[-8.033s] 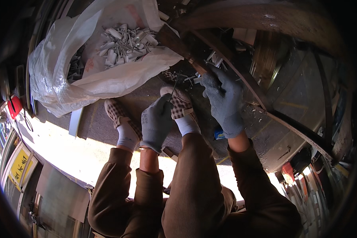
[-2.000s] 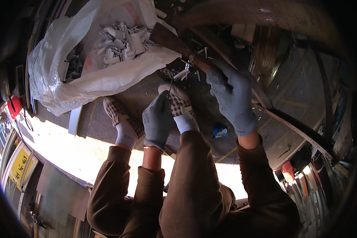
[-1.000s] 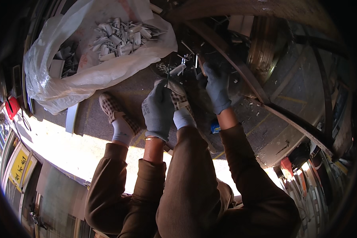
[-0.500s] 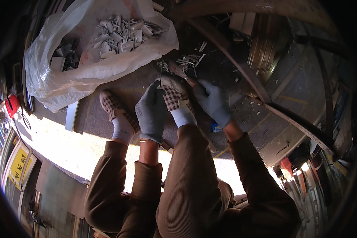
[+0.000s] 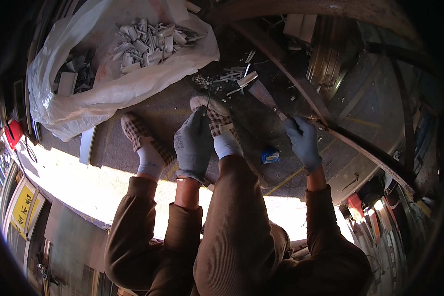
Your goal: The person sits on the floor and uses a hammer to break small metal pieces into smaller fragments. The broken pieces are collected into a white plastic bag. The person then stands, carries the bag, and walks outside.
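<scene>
My left hand (image 5: 194, 143), in a grey glove, pinches a thin dark metal strip (image 5: 208, 100) that sticks up above my checked slipper (image 5: 217, 118). My right hand (image 5: 303, 143), also gloved, grips the handle of a flat-bladed scraper (image 5: 264, 97) whose blade points toward a small heap of pale metal offcuts (image 5: 232, 79) on the dark floor. A white sack (image 5: 118, 89) lies open at the upper left, holding several grey metal pieces (image 5: 148, 42).
A long curved metal bar (image 5: 320, 106) runs diagonally past my right hand. A small blue object (image 5: 270, 156) lies on the floor by my right leg. My other slipper (image 5: 143, 135) rests left of the left hand. A red item (image 5: 14, 133) sits at the far left.
My right hand has drawn back to the right, away from the left hand, with the scraper. The left hand has stayed over the slipper with the thin strip.
</scene>
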Available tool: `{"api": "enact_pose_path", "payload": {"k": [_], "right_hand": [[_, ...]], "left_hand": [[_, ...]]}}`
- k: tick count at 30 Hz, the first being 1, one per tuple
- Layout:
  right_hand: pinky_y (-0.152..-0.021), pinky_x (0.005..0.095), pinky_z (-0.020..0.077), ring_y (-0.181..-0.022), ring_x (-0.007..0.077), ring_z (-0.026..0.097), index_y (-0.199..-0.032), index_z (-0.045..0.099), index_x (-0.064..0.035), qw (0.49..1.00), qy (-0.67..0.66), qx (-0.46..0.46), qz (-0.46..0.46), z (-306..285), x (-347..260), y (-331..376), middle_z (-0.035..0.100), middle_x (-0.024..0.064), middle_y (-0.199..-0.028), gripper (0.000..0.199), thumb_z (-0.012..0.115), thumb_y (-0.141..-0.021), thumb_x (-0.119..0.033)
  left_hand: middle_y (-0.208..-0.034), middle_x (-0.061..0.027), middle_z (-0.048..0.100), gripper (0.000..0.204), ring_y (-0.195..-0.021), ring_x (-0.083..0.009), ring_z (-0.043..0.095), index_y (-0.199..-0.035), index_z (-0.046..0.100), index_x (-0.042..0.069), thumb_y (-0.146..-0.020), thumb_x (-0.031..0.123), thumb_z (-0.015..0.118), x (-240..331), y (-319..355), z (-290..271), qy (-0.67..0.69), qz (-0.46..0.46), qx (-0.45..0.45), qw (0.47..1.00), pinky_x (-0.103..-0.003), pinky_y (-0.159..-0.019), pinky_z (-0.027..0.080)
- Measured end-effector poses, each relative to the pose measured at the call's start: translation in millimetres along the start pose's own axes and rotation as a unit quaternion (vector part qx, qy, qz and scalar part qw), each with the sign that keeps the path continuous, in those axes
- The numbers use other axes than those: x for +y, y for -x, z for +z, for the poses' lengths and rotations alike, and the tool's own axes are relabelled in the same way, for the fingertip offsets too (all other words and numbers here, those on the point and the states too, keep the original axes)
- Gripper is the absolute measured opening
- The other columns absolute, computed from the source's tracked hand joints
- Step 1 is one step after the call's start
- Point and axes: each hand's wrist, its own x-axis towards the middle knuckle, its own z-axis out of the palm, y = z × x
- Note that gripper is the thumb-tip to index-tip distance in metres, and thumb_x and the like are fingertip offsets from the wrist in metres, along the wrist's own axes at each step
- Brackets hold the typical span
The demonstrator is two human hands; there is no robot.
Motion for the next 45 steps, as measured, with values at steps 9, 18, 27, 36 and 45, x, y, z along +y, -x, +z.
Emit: {"api": "enact_pose_path", "payload": {"k": [9,18,27,36,45], "right_hand": [[-0.056,0.0213,0.0423,-0.064,0.0048,0.052,-0.117,0.068,-0.0018,0.964,-0.230,-0.021,0.130,31.0,38.6,-1.1,0.059,-0.0014,-0.076,0.022,0.060,-0.105,-0.019],[-0.056,0.0229,0.0422,-0.064,0.0070,0.058,-0.104,0.069,-0.0067,0.942,-0.300,-0.022,0.152,74.8,48.6,-51.2,0.066,0.0020,-0.082,0.020,0.068,-0.101,-0.026],[-0.058,0.0238,0.0421,-0.062,0.0077,0.055,-0.105,0.069,-0.0073,0.946,-0.288,-0.040,0.143,62.9,51.8,-57.3,0.067,0.0028,-0.084,0.015,0.064,-0.101,-0.020],[-0.061,0.0239,0.0457,-0.079,0.0095,0.060,-0.109,0.066,-0.0048,0.923,-0.359,-0.092,0.107,34.2,24.7,-31.1,0.062,0.0015,-0.091,0.014,0.056,-0.099,-0.009],[-0.063,0.0218,0.0490,-0.076,0.0067,0.059,-0.118,0.065,0.0038,0.959,-0.261,-0.099,-0.039,16.9,-86.2,-24.3,0.066,0.0048,-0.094,0.023,0.057,-0.101,-0.010]], "left_hand": [[-0.106,-0.0198,0.072,0.028,-0.092,-0.0401,0.070,-0.122,0.069,0.011,-0.098,0.018,0.056,-0.3,-2.3,17.7,-0.089,0.044,-0.054,0.994,-0.048,-0.078,0.056],[-0.104,-0.0201,0.072,0.027,-0.095,-0.0408,0.069,-0.119,0.071,0.010,-0.096,0.015,0.057,8.8,2.9,11.5,-0.046,0.011,-0.101,0.994,-0.048,-0.080,0.056],[-0.095,-0.0211,0.071,0.026,-0.088,-0.0400,0.071,-0.117,0.071,0.008,-0.095,0.011,0.058,15.6,-2.4,-7.4,0.004,0.035,-0.048,0.998,-0.043,-0.074,0.056],[-0.100,-0.0220,0.073,0.026,-0.092,-0.0320,0.075,-0.116,0.073,0.003,-0.094,0.013,0.062,-6.3,-10.1,-19.1,0.046,-0.036,-0.020,0.998,-0.036,-0.078,0.057],[-0.090,-0.0108,0.075,0.030,-0.069,-0.0141,0.067,-0.122,0.072,0.003,-0.097,0.014,0.059,-13.1,-9.7,-11.9,0.076,-0.062,-0.033,0.995,-0.029,-0.063,0.053]]}}
